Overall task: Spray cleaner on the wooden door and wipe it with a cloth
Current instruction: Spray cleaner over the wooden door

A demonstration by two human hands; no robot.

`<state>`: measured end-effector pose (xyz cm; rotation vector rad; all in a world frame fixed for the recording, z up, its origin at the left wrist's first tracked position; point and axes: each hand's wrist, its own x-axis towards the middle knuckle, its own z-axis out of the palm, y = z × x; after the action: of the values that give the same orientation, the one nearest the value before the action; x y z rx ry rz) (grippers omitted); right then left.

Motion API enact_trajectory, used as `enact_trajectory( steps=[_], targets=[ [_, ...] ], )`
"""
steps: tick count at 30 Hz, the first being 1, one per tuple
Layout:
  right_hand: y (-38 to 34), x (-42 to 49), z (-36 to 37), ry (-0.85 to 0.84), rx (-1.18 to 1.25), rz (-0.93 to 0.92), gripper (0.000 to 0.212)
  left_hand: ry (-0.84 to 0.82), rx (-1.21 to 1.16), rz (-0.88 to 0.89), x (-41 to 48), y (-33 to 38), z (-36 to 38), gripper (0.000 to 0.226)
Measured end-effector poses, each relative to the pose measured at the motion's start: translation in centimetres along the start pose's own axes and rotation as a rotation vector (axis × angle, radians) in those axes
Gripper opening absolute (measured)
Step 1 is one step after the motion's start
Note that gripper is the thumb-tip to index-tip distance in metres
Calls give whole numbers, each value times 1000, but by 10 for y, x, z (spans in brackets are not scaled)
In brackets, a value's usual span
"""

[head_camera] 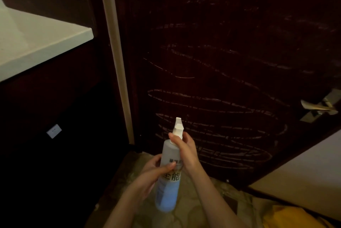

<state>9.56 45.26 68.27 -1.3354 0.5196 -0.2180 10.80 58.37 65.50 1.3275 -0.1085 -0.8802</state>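
Between both hands [186, 152]: spray bottle [168, 178], gripped.

The wooden door [230, 43] is a very dark red-brown, with pale chalky lines [212, 102] looping round and round on it like a big scribble. Its handle [317, 106] is shiny gold and silver, and the strip [118, 61] down its left side is cream. The spray bottle [168, 187] is grey at the top and light blue at the bottom, with a white nozzle [178, 128] and a pale label [172, 177] with big black letters. The surface [36, 43] and the little socket [54, 131] are white, the floor [193, 209] is tan with brown patches like stones, and the cloth [287, 216] is bright yellow.
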Motion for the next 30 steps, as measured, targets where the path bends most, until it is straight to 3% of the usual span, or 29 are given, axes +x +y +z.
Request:
enact_trajectory(
  steps=[6,11,15,22,25,27,30],
  targets=[
    [15,-6,-14,0,22,78,23,-37,-33,-115,-1,-13,8,52],
    [46,-16,-40,144,59,212,40,-103,27,-241,2,-34,18,56],
    [57,-24,-61,186,45,237,37,-164,36,-292,5,-45,30,47],
    [58,-30,-84,195,98,298,61,-241,132,-329,14,-48,49,36],
    [59,-32,-93,243,140,297,74,-263,169,-329,21,-51,55,46],
    [60,-35,-98,267,155,287,71,-263,193,-340,25,-55,58,49],
    [62,-38,-105,272,124,289,69,-293,211,-365,26,-59,64,35]
  ],
)
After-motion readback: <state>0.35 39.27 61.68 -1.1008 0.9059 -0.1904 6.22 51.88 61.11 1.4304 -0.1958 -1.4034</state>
